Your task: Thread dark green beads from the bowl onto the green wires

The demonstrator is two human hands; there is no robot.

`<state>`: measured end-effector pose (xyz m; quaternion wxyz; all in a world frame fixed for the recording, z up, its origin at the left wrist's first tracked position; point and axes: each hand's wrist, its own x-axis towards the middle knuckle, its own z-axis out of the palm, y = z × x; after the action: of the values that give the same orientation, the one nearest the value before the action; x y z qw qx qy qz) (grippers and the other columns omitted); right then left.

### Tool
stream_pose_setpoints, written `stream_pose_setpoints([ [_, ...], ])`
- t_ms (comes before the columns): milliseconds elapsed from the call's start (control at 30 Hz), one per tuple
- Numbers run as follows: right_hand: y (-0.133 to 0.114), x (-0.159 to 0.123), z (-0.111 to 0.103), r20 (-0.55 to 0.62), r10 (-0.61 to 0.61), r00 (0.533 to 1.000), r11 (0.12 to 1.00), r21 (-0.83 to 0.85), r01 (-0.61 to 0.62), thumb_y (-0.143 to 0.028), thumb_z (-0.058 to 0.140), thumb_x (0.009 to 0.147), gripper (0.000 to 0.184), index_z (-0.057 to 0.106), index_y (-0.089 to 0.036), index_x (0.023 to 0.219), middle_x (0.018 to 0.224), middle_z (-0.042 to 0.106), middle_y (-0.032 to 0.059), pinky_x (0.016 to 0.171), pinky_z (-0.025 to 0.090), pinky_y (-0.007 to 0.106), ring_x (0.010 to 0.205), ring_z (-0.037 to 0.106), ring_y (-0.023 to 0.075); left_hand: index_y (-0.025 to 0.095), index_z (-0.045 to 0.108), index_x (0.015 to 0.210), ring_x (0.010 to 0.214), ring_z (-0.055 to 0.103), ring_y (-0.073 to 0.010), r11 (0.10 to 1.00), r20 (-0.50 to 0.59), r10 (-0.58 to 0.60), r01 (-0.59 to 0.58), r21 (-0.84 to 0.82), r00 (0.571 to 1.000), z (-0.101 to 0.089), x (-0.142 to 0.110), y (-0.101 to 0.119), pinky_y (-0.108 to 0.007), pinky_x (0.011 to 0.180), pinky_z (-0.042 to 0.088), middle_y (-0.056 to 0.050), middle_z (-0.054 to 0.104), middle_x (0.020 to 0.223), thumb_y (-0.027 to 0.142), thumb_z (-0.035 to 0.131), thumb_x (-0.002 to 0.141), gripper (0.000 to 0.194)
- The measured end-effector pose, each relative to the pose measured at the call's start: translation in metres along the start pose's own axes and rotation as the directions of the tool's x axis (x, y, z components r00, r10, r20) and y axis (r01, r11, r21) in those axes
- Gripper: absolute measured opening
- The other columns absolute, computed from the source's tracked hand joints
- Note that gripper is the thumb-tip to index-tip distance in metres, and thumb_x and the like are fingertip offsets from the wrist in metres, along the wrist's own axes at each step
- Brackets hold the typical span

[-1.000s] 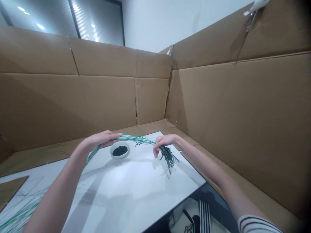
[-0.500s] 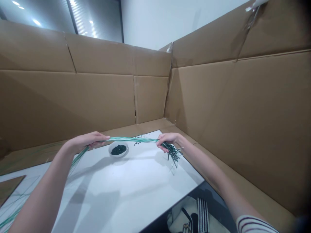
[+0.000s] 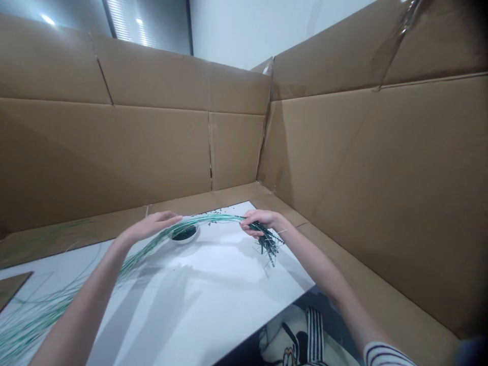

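Here, green strands (image 3: 163,235) are fanned across the desk (image 3: 221,290) at left and arched rightward past the left hand (image 3: 162,221), which is held loosely open; contact cannot be told. The bowl (image 3: 195,237) is partly covered by them. Farther right, they are gripped in the curled right hand (image 3: 260,221), beaded tips hanging.

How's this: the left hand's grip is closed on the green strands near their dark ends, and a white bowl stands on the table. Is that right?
Not quite: the head view shows the right hand's grip closed on the green strands near their dark ends. The white bowl does stand on the table.
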<state>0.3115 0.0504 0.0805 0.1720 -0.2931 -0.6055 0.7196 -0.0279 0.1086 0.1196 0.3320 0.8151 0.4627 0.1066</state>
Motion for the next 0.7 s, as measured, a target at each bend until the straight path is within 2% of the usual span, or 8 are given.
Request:
stream_pose_setpoints([
  [100,-0.007,0.005,0.010,0.027,0.027,0.999,0.997,-0.068,-0.025,-0.038,0.058,0.079,0.033,0.043,-0.012,0.066,0.050,0.050,-0.0021,0.043,0.044,0.020,0.032,0.041,0.0051,0.023,0.055,0.110,0.110,0.046,-0.0240,0.983,-0.093,0.184,-0.186,-0.005,0.978,0.026,0.001,0.034,-0.028,0.091,0.035,-0.005,0.051,0.123,0.060,0.042,0.078,0.051],
  [167,-0.014,0.007,0.016,0.023,0.055,0.998,0.989,-0.141,-0.052,-0.039,0.057,0.080,0.034,0.044,-0.011,0.066,0.050,0.050,-0.0023,0.045,0.044,0.020,0.033,0.042,0.0050,0.024,0.056,0.110,0.110,0.046,-0.0228,0.955,-0.078,0.297,-0.298,0.001,0.952,0.044,0.005,0.056,-0.027,0.092,0.034,-0.003,0.053,0.122,0.055,0.037,0.082,0.046],
  [267,-0.023,0.005,0.024,-0.010,0.061,0.998,0.966,-0.251,-0.062,-0.039,0.054,0.082,0.034,0.046,-0.011,0.065,0.050,0.050,-0.0019,0.048,0.045,0.021,0.036,0.043,0.0056,0.025,0.059,0.108,0.103,0.051,-0.0214,0.935,0.004,0.353,-0.353,0.036,0.935,0.062,0.014,0.076,-0.026,0.087,0.036,0.000,0.058,0.114,0.047,0.036,0.085,0.039],
  [367,-0.027,0.002,0.025,-0.032,0.066,0.997,0.948,-0.311,-0.072,-0.039,0.053,0.082,0.035,0.046,-0.011,0.064,0.050,0.050,-0.0012,0.048,0.044,0.022,0.037,0.044,0.0060,0.022,0.065,0.097,0.093,0.056,-0.0205,0.922,0.030,0.382,-0.383,0.052,0.924,0.070,0.025,0.080,-0.025,0.079,0.038,-0.001,0.064,0.102,0.042,0.038,0.085,0.035],
  [500,-0.023,-0.001,0.021,-0.079,0.089,0.993,0.936,-0.335,-0.111,-0.042,0.053,0.081,0.035,0.049,-0.010,0.067,0.048,0.049,-0.0026,0.048,0.044,0.022,0.037,0.043,0.0058,0.020,0.067,0.088,0.078,0.057,-0.0171,0.914,-0.009,0.404,-0.404,0.042,0.915,0.077,0.036,0.078,-0.023,0.070,0.039,-0.001,0.067,0.090,0.036,0.044,0.083,0.028],
  [700,-0.014,0.000,0.014,-0.135,0.108,0.985,0.911,-0.383,-0.152,-0.043,0.055,0.080,0.036,0.058,-0.007,0.084,0.049,0.045,-0.0052,0.046,0.043,0.020,0.037,0.039,0.0040,0.018,0.069,0.085,0.071,0.058,-0.0151,0.907,-0.050,0.422,-0.422,0.018,0.905,0.092,0.046,0.080,-0.022,0.065,0.039,-0.001,0.068,0.083,0.033,0.049,0.081,0.026],
])
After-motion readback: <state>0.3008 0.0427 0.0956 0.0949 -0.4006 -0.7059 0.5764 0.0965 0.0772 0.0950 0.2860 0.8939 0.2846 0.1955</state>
